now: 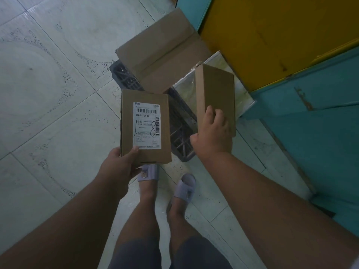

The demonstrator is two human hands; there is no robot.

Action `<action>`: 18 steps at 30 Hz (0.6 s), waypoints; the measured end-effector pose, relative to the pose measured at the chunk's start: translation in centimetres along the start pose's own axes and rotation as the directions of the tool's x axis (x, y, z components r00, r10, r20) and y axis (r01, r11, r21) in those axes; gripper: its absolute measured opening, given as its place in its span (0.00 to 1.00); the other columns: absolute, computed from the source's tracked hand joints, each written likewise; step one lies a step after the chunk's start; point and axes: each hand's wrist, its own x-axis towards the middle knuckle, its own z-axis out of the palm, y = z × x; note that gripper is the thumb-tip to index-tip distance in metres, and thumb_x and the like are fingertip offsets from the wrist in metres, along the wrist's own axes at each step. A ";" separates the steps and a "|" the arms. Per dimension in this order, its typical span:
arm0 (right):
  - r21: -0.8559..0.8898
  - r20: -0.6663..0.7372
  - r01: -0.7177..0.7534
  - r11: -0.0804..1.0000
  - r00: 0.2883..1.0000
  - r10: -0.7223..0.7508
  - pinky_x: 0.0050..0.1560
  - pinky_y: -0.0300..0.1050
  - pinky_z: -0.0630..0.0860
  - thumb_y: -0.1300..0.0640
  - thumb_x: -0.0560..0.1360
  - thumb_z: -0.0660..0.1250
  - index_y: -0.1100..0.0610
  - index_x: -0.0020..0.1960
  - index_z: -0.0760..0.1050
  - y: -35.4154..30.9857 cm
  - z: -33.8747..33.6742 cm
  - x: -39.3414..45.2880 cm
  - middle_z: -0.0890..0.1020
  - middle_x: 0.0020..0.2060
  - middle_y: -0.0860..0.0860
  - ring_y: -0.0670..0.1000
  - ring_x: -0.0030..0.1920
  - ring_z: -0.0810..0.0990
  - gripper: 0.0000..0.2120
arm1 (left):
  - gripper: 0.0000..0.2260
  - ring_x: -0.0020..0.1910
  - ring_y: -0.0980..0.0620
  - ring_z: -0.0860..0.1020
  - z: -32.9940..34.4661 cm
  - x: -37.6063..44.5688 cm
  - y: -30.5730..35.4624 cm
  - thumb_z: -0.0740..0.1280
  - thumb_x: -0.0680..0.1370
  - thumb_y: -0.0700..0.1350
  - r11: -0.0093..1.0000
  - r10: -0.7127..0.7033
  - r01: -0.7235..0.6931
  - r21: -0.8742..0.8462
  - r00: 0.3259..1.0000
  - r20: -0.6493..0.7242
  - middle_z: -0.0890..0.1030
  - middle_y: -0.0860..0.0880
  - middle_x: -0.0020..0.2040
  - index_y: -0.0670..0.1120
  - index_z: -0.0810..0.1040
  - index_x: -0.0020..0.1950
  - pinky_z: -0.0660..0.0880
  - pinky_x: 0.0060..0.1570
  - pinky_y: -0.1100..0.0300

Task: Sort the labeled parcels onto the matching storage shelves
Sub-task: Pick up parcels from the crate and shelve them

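Observation:
My left hand (pixel 121 164) grips the near left corner of a small cardboard parcel (pixel 145 94), thumb on top. Its white shipping label (pixel 147 125) faces up, with a handwritten 8 in black marker. My right hand (pixel 213 133) grips the near end of a second plain cardboard parcel (pixel 215 88), held tilted with no label showing. Both parcels hang above a dark plastic crate (pixel 182 131) on the floor.
A large taped cardboard box (pixel 161 51) lies on the crate's far end, beside a silvery foil-wrapped package (pixel 242 96). A yellow panel (pixel 272 35) and teal shelving (pixel 320 117) fill the right. My sandalled feet (pixel 184 187) stand on pale floor tiles (pixel 48 74).

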 end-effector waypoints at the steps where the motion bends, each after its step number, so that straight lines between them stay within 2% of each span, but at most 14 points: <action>1: 0.003 -0.021 -0.005 1.000 1.000 0.005 0.60 0.49 0.72 0.50 0.74 0.67 0.61 0.77 0.52 0.5 -0.9 -0.3 0.64 0.69 0.60 0.59 0.64 0.69 0.39 | 0.12 0.50 0.47 0.82 0.0 -0.7 0.2 0.67 0.81 0.47 1.000 0.012 -0.012 0.007 1.000 -0.006 0.81 0.45 0.55 0.47 0.72 0.63 0.79 0.48 0.53; 5: 0.027 0.007 -0.134 0.991 0.991 0.134 0.52 0.49 0.74 0.55 0.77 0.68 0.62 0.71 0.59 3.5 -5.1 -1.4 0.69 0.66 0.60 0.59 0.61 0.73 0.28 | 0.13 0.50 0.47 0.81 0.3 -5.0 1.9 0.67 0.81 0.47 0.998 0.051 -0.051 0.023 0.999 0.004 0.81 0.46 0.55 0.47 0.71 0.63 0.79 0.51 0.51; 8: 0.056 0.007 -0.197 0.979 0.980 0.197 0.54 0.49 0.74 0.58 0.78 0.66 0.64 0.69 0.63 5.8 -8.7 -2.9 0.70 0.66 0.61 0.60 0.62 0.73 0.23 | 0.12 0.51 0.47 0.82 0.9 -9.3 3.4 0.67 0.81 0.46 0.993 0.106 -0.108 0.043 0.993 0.050 0.81 0.45 0.55 0.47 0.71 0.63 0.79 0.49 0.52; 11: 0.119 -0.065 -0.171 0.978 0.982 0.179 0.52 0.49 0.74 0.59 0.78 0.66 0.65 0.66 0.65 7.1 -12.8 -5.9 0.72 0.63 0.62 0.60 0.59 0.75 0.20 | 0.12 0.50 0.47 0.82 1.0 -13.7 4.4 0.66 0.81 0.45 0.983 0.165 -0.170 0.068 0.983 0.075 0.81 0.45 0.55 0.46 0.71 0.64 0.79 0.47 0.53; 13: 0.212 -0.137 -0.131 0.968 0.977 0.162 0.48 0.48 0.73 0.58 0.77 0.66 0.64 0.63 0.67 7.5 -15.5 -8.6 0.74 0.60 0.61 0.59 0.55 0.76 0.17 | 0.13 0.51 0.47 0.82 0.7 -16.5 4.8 0.67 0.81 0.47 0.977 0.189 -0.195 0.084 0.979 0.073 0.81 0.45 0.55 0.47 0.71 0.63 0.80 0.51 0.51; 16: 0.399 -0.244 -0.035 0.916 0.959 0.143 0.44 0.49 0.77 0.55 0.77 0.68 0.62 0.59 0.69 8.0 -20.0 -13.2 0.76 0.56 0.59 0.59 0.51 0.78 0.16 | 0.12 0.51 0.46 0.82 -0.1 -20.9 5.6 0.67 0.80 0.47 0.969 0.232 -0.237 0.073 0.970 0.073 0.81 0.45 0.55 0.48 0.71 0.62 0.79 0.55 0.49; 18: 0.517 -0.269 0.013 0.856 0.952 0.148 0.42 0.44 0.74 0.55 0.76 0.69 0.61 0.60 0.70 8.4 -23.0 -16.0 0.77 0.55 0.58 0.57 0.51 0.79 0.16 | 0.13 0.52 0.45 0.82 -0.8 -23.6 6.0 0.67 0.81 0.46 0.961 0.266 -0.270 0.053 0.961 0.083 0.81 0.44 0.56 0.47 0.71 0.64 0.78 0.54 0.50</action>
